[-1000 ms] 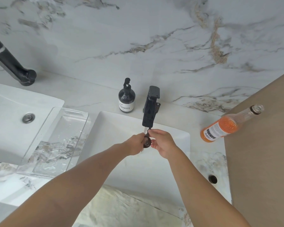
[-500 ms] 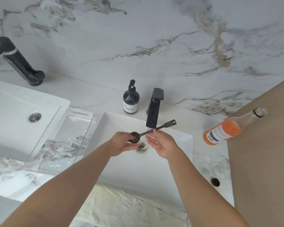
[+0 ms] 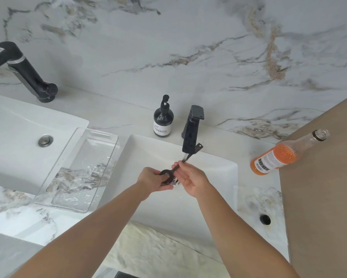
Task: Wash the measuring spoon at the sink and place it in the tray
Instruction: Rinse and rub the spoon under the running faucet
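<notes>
Over the right sink (image 3: 218,177), both hands meet under the tap (image 3: 190,135). Left hand (image 3: 150,180) has its fingers closed on the bowl end of the spoon (image 3: 169,173); dark round bowl sits at the left fingertips, just above the drain (image 3: 174,183), which is mostly hidden. Spoon handle runs up and right, tilted, with its perforated far end poking out just right of the tap spout. Right hand (image 3: 190,180) is palm-up and loosely open, fingers touching the handle from the right, not wrapped round it. Can't tell if water is running; a thin pale streak shows below the spout.

Clear tray (image 3: 112,149) lies on the worktop (image 3: 118,117) between the two sinks, well left of the spoon, wet with droplets, handle slot at its far end. Left sink (image 3: 14,125) has a metal plug and its own black tap (image 3: 26,77) at far left. Black pump bottle (image 3: 163,121) stands upright just left of the right tap, on the far worktop edge. Orange bottle (image 3: 278,157) lies tilted at right, neck up over the brown board (image 3: 318,197), base on the worktop. Small black hole (image 3: 265,219) sits in the worktop near right. Marble wall behind.
</notes>
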{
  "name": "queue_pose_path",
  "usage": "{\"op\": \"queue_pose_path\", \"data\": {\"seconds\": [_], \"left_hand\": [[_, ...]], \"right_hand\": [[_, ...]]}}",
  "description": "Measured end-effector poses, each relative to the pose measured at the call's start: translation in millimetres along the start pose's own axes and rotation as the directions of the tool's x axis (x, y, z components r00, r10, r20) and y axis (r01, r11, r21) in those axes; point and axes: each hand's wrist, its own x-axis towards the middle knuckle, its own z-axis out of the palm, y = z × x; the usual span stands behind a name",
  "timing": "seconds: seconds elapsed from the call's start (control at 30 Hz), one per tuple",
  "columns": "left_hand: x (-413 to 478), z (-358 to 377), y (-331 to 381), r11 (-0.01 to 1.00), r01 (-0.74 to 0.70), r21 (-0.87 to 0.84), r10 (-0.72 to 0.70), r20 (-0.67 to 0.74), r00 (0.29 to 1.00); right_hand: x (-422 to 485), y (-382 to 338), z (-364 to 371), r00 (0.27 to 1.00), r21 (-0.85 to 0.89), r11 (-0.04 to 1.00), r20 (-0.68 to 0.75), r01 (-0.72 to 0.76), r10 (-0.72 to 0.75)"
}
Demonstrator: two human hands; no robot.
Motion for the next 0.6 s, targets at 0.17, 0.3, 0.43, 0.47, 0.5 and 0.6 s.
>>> {"op": "queue_pose_path", "data": {"seconds": [0.17,0.3,0.43,0.47,0.5,0.6], "left_hand": [[-0.5,-25.1,-8.7,0.966,0.001,0.259,0.018,-0.071,0.997],[-1.3,-33.1,-6.5,0.966,-0.006,0.260,0.034,-0.105,0.994],[1.1,-26.6,-1.8,0.974,-0.018,0.224,0.047,-0.122,0.991],[1.4,-27.4,-2.4,0.976,-0.017,0.215,0.045,-0.125,0.991],[0.9,-30.0,-4.0,0.979,-0.015,0.202,0.041,-0.125,0.991],[-4.6,-44.0,-13.8,0.979,0.008,0.206,0.018,-0.126,0.992]], "right_hand": [[10.0,-39.9,-24.6,0.971,0.081,0.990,-0.218,0.113,-0.093],[8.1,-37.3,-27.8,0.969,0.058,0.992,-0.226,0.112,-0.096],[-0.6,1.5,0.9,0.998,-0.109,0.994,-0.052,-0.032,0.026],[-0.8,6.1,6.2,0.999,-0.088,0.995,-0.031,-0.040,0.037],[-0.5,5.0,10.1,0.999,-0.047,0.998,-0.026,-0.040,0.039],[4.1,-18.3,5.7,0.998,0.057,0.998,-0.059,0.021,-0.017]]}}
